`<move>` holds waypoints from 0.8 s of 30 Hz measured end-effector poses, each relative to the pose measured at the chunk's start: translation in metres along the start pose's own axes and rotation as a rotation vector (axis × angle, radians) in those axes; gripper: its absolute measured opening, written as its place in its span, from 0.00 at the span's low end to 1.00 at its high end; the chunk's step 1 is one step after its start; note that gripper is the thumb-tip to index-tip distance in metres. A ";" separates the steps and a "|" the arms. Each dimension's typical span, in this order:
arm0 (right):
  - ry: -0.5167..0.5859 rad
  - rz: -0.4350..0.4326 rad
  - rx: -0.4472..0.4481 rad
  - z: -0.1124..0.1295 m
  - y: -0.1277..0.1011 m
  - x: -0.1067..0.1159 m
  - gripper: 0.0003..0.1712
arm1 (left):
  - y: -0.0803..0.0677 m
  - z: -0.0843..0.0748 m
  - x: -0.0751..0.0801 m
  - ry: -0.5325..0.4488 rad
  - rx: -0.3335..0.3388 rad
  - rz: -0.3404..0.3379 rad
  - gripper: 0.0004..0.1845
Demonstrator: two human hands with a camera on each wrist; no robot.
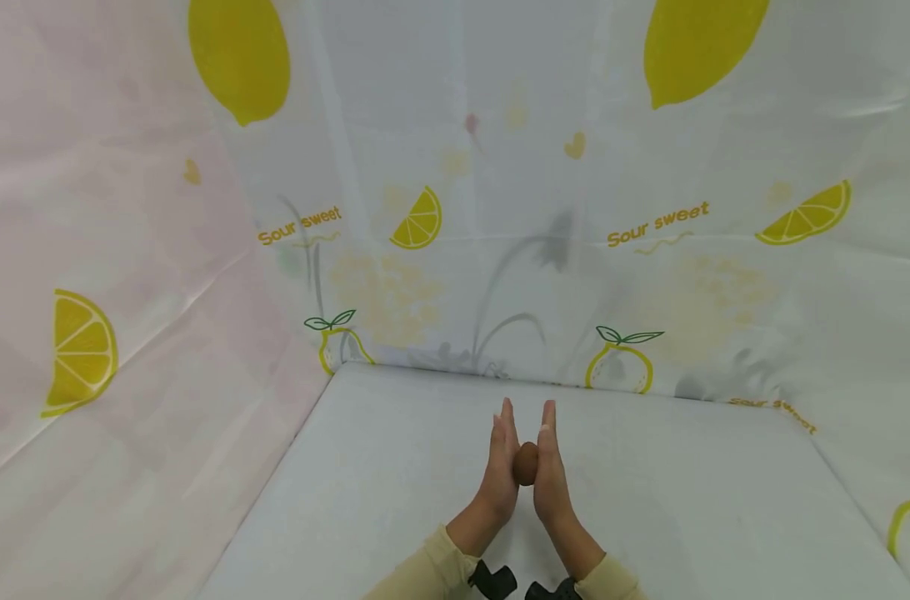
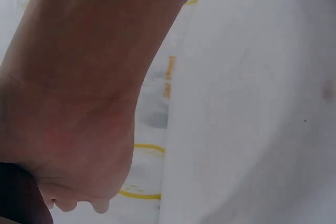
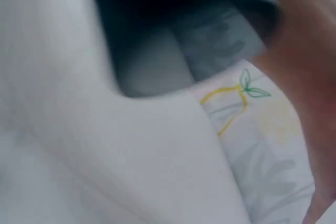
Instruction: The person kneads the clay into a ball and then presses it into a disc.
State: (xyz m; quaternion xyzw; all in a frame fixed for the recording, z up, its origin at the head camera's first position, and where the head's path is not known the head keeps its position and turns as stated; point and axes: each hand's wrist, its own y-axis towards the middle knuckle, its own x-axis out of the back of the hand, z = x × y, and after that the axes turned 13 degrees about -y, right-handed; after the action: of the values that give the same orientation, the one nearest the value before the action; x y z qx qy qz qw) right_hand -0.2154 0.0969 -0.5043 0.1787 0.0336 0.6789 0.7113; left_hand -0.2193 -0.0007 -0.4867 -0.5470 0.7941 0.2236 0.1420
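A brown, egg-shaped ball (image 1: pixel 526 464) is held between the two palms in the head view, above the white table. Its material is hard to tell. The left hand (image 1: pixel 502 477) touches it from the left, fingers straight and pointing up and away. From the other side the right hand (image 1: pixel 551 482) presses against it, its fingers likewise straight. In the left wrist view, the wrist and heel of the left hand (image 2: pixel 79 145) fill much of the picture. Part of the right hand (image 3: pixel 310 77) shows along the edge of the right wrist view; the ball cannot be made out there.
Under the hands lies a white tabletop (image 1: pixel 687 492). A lemon-printed curtain (image 1: pixel 500 183) stands along its back edge and both sides. Black wrist devices (image 1: pixel 492 579) sit at the sleeve cuffs.
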 end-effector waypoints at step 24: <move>0.095 -0.023 0.043 0.031 -0.007 -0.005 0.37 | 0.005 0.012 0.003 0.136 -0.029 -0.187 0.38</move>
State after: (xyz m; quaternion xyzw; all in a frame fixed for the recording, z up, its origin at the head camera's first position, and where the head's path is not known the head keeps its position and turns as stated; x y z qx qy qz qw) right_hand -0.2006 0.0860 -0.4786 0.1609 0.0839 0.6776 0.7127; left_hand -0.2255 0.0040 -0.4972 -0.6347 0.7441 0.1830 0.1003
